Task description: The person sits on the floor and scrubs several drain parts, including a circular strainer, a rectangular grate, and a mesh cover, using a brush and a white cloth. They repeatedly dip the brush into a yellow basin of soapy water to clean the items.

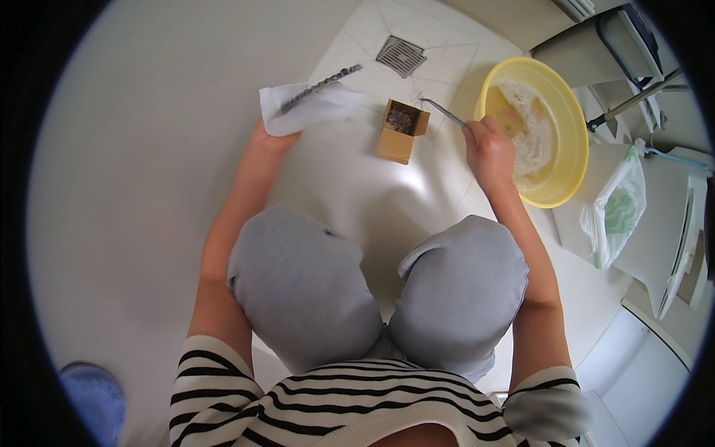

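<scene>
My left hand point(276, 138) holds a white cloth or paper sheet point(279, 118) from below, over the floor left of centre. Across the sheet slants a narrow dark bristly strip point(323, 88), its far end past the sheet's edge; I cannot tell exactly what it is. My right hand point(491, 151) grips a slim metal tool like tweezers point(444, 110), its bent tip pointing left. Just below and left of that tip stands a small open cardboard box point(395, 146). Dark, tangled material point(403, 118) lies inside it.
A metal floor drain grate point(401, 56) is set in the pale tiles beyond the box. Right of my right hand, a yellow basin point(578, 145) holds foamy water. A plastic bag point(620, 215) hangs farther right, below a metal pole point(637, 100). A blue slipper point(95, 399) lies lower left.
</scene>
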The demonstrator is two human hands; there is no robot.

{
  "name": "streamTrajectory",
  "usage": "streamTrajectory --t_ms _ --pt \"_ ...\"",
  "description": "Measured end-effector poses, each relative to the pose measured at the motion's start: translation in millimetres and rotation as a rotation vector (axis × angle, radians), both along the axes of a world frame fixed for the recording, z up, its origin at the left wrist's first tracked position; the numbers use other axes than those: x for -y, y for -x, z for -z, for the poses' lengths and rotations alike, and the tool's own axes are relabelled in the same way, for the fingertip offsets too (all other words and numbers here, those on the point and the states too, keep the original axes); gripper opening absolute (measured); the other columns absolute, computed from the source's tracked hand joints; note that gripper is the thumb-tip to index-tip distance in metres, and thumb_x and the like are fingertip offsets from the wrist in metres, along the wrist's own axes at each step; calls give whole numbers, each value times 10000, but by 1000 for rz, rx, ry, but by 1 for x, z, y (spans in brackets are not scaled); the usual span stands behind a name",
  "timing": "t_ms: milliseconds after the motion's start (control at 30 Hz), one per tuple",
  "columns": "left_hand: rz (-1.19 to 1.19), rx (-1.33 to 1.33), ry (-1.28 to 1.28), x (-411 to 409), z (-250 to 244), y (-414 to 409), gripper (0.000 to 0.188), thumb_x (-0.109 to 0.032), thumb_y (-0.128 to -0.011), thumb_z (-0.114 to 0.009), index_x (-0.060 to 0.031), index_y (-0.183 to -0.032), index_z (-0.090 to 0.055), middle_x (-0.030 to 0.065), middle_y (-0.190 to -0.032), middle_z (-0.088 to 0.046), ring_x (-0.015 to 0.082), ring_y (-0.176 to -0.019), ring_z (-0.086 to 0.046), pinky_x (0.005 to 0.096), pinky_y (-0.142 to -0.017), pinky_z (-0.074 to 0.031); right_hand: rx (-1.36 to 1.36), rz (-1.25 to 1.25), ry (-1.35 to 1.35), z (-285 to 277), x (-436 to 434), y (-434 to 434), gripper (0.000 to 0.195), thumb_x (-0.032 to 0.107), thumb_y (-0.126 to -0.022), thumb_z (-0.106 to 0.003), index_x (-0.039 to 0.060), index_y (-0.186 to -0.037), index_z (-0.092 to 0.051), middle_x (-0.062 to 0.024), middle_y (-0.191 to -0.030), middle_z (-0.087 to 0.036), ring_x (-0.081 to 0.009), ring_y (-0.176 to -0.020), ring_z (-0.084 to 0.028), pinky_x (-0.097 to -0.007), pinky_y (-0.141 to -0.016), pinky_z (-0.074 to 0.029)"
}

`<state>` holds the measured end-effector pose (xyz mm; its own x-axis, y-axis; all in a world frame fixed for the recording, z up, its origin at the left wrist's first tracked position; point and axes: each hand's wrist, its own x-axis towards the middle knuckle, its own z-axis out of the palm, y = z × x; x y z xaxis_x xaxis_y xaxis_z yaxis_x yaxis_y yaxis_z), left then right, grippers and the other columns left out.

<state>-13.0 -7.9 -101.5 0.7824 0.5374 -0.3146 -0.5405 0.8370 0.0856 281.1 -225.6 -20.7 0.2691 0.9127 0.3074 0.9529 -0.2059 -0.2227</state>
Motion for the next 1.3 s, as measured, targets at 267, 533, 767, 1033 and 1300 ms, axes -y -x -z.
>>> streamTrajectory --t_ms 267,533,767,1033,1300 --pt "120 -352 -20 -7 66 3 160 -112 -859 -478 -29 -967 -561 90 -973 -602 208 -877 -602 340 -746 -528 236 -192 266 39 0 3 46 47 -682 -541 36 -725 -526 -87 -763 -486 -234 -711 -543 -337 -573 -479" --pt "-71 -787 -321 15 119 -1 370 -70 -848 -529 -47 -1200 -417 98 -988 -560 209 -922 -567 392 -729 -512 250 -242 335 -28 -11 -6 71 56 -685 -561 41 -743 -523 -82 -796 -486 -245 -728 -544 -348 -590 -483" --pt "89 -1145 -653 24 133 7 428 -94 -821 -565 -30 -1210 -398 139 -1030 -549 232 -993 -530 359 -736 -497 178 -338 387 -40 -37 -9 100 90 -709 -606 39 -749 -530 -81 -811 -495 -246 -770 -550 -355 -610 -481" --pt "359 -1273 -1550 12 27 -20 214 -95 -788 -581 6 -971 -535 85 -902 -594 134 -751 -583 277 -648 -477 147 -359 555 -21 -49 -4 44 31 -712 -552 25 -756 -550 -99 -838 -506 -251 -828 -544 -345 -664 -494" --pt "975 -1050 -1773 5 -10 -103 94 -112 -761 -571 -20 -743 -577 56 -668 -586 124 -622 -564 288 -585 -458 130 -358 527 -10 -57 -1 63 69 -728 -571 31 -760 -533 -105 -836 -490 -269 -797 -538 -370 -639 -486"
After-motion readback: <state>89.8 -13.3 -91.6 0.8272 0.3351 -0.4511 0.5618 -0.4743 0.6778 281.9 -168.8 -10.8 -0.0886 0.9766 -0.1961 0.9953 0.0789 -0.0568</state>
